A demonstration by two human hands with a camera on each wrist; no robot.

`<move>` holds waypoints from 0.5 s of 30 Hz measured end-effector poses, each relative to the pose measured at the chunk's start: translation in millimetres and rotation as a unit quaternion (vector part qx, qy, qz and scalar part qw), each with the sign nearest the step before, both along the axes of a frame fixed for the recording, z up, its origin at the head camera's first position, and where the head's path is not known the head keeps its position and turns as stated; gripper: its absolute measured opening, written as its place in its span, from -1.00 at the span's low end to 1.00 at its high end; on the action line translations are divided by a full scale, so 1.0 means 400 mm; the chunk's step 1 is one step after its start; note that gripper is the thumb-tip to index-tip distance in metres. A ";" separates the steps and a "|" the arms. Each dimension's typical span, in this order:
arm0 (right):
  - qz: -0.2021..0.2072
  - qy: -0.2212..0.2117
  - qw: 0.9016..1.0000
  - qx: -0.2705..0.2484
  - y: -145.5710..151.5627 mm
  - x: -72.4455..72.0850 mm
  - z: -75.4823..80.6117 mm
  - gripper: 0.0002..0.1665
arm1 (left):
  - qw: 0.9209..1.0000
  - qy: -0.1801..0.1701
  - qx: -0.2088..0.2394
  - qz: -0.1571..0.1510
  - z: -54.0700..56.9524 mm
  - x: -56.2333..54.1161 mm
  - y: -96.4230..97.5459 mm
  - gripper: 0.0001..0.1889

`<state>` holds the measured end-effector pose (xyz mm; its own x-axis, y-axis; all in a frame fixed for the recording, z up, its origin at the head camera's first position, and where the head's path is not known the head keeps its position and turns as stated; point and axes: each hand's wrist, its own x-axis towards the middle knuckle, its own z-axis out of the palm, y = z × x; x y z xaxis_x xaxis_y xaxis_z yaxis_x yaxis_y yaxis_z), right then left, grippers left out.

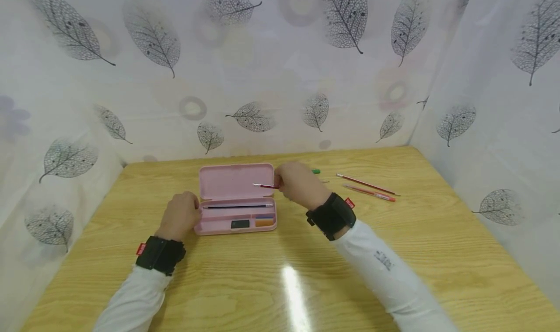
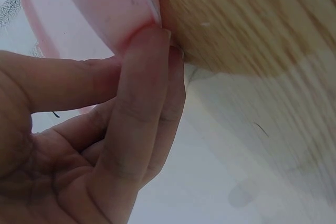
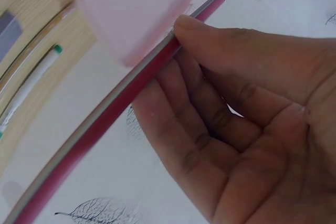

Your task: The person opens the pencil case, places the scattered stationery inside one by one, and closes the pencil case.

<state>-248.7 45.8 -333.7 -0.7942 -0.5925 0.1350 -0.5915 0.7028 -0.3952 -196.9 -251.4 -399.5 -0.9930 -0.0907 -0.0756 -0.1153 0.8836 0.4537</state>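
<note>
- In my head view, the left hand (image 1: 178, 216) sits left of centre, at the left end of the pink pencil case (image 1: 214, 225); my left wrist view shows its thumb and fingers pinching the case's edge.
- The right hand (image 1: 302, 183), just right of centre, has its thumb and fingers clamped on a red pencil (image 3: 115, 106).
- I see that pencil's metal-banded end pointing left, in front of the raised lid (image 1: 232, 181); in the right wrist view it slants from upper right to lower left.
- The case lies open mid-frame, its lid toward the top.
- Inside, a dark pencil (image 1: 238, 206) lies along the upper compartment; a dark block (image 1: 240, 223) and an orange block (image 1: 264, 222) sit in the lower one, toward the right.
- Right of centre, a second red pencil (image 1: 372, 184) and an orange pen (image 1: 369, 192) lie on the wooden table (image 1: 236, 283).
- A green tip (image 1: 316, 171) shows past the right hand, the rest hidden.
</note>
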 end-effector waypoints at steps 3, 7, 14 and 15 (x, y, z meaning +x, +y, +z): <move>0.007 0.017 1.000 0.013 -0.030 0.004 0.007 -0.82 | 1.000 -0.009 0.001 0.004 0.003 -0.001 0.003 -0.93; 0.022 0.017 0.999 0.022 -0.069 0.010 0.016 -0.83 | 1.000 -0.018 0.001 0.008 0.006 0.000 0.005 -0.92; 0.048 0.018 0.998 0.022 -0.129 0.023 0.017 -0.82 | 1.000 -0.013 -0.002 0.004 0.001 -0.002 0.002 -0.93; 0.051 0.022 0.998 0.022 -0.136 0.024 0.016 -0.82 | 1.000 -0.012 -0.003 0.003 -0.001 -0.002 0.001 -0.93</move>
